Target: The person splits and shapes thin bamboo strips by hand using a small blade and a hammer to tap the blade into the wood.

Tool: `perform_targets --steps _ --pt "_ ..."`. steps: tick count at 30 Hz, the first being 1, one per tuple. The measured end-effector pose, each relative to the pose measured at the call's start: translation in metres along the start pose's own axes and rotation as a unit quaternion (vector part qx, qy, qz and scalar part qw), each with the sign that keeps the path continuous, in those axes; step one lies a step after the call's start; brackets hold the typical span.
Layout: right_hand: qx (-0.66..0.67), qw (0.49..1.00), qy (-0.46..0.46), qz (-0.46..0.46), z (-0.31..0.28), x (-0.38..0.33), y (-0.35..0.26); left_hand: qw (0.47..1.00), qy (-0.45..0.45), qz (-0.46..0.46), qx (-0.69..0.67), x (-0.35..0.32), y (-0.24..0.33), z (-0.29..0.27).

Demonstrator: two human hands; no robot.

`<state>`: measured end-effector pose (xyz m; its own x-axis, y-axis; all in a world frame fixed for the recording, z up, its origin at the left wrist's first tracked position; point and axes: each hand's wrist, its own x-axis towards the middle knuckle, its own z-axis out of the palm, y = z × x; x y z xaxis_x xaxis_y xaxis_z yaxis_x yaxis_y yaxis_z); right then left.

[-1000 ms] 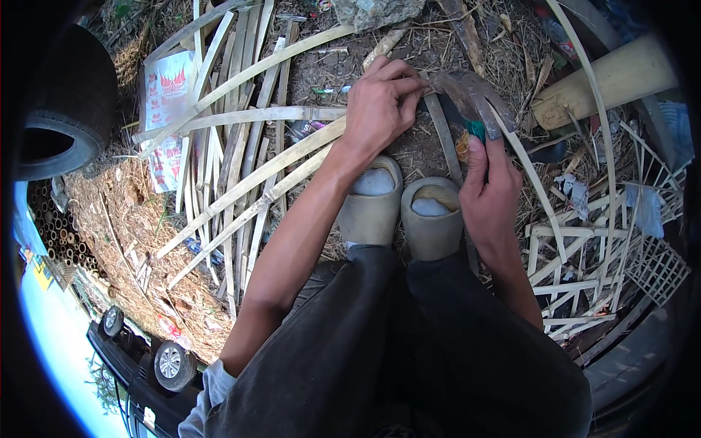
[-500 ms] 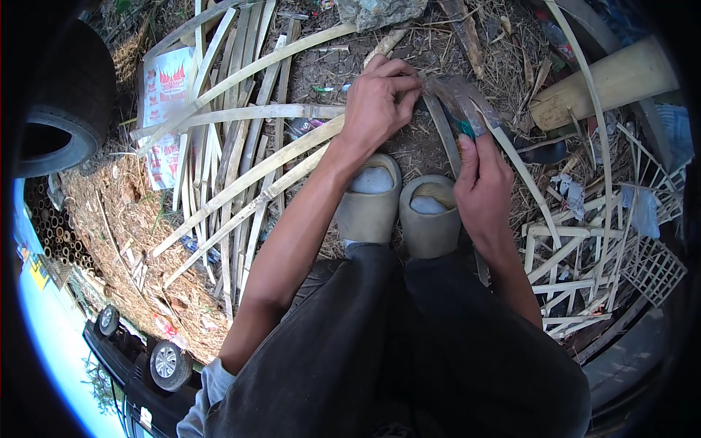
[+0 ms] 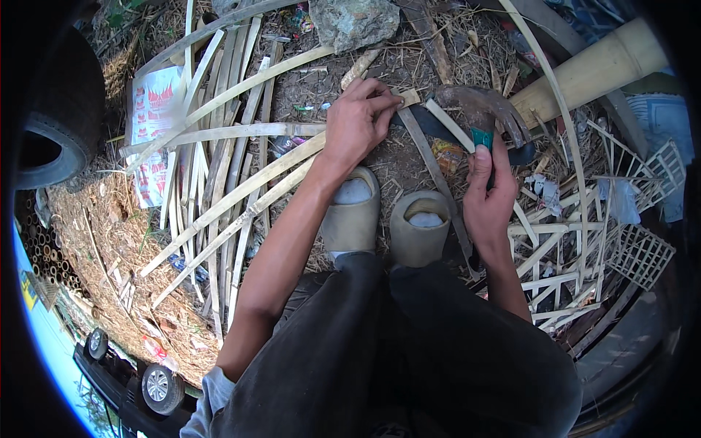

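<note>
My left hand [image 3: 358, 124] is closed, its thumb and fingers pinched over the end of a pale bamboo strip [image 3: 248, 193], which slants in from the lower left. A short flat tip pokes out past the fingertips. My right hand [image 3: 491, 191] grips a claw hammer [image 3: 480, 140] by its green handle, thumb along the top. The hammer's rusty dark head [image 3: 478, 102] is raised to the right of the strip tip, apart from it. Between my hands a grey-brown slat [image 3: 432, 157] runs down beside my sandal [image 3: 420, 230].
More bamboo strips [image 3: 234, 80] lie piled at the left. A rock [image 3: 354, 23] sits at the top, a thick bamboo pole [image 3: 599, 69] at upper right. Nailed slat frames [image 3: 558, 274] and a lattice piece [image 3: 642, 255] are at the right. A tyre [image 3: 55, 150] stands far left.
The hammer has moved up and right, away from the left hand's fingertips, and its head is now fully in view. My left hand keeps its pinch; the whole view has shifted slightly.
</note>
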<state>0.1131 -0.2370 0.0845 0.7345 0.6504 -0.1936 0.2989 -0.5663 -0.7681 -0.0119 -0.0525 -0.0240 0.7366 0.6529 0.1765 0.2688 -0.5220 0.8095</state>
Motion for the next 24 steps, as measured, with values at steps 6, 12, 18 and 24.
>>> perform_targets --steps 6,12,18,24 --pt "-0.106 0.993 -0.023 -0.055 -0.062 0.010 -0.040 1.000 0.004 0.017 -0.001 0.002 0.001 0.002" --pt "-0.090 0.992 -0.020 -0.090 -0.063 0.025 -0.038 1.000 0.009 -0.001 0.022 -0.003 0.006 0.000" --pt "-0.054 0.990 -0.124 -0.038 -0.021 0.019 -0.021 0.995 0.019 -0.008 0.099 -0.008 0.013 0.004" --pt "-0.021 0.990 -0.123 -0.062 0.012 0.019 -0.013 0.995 0.022 -0.012 0.098 -0.008 0.007 0.006"
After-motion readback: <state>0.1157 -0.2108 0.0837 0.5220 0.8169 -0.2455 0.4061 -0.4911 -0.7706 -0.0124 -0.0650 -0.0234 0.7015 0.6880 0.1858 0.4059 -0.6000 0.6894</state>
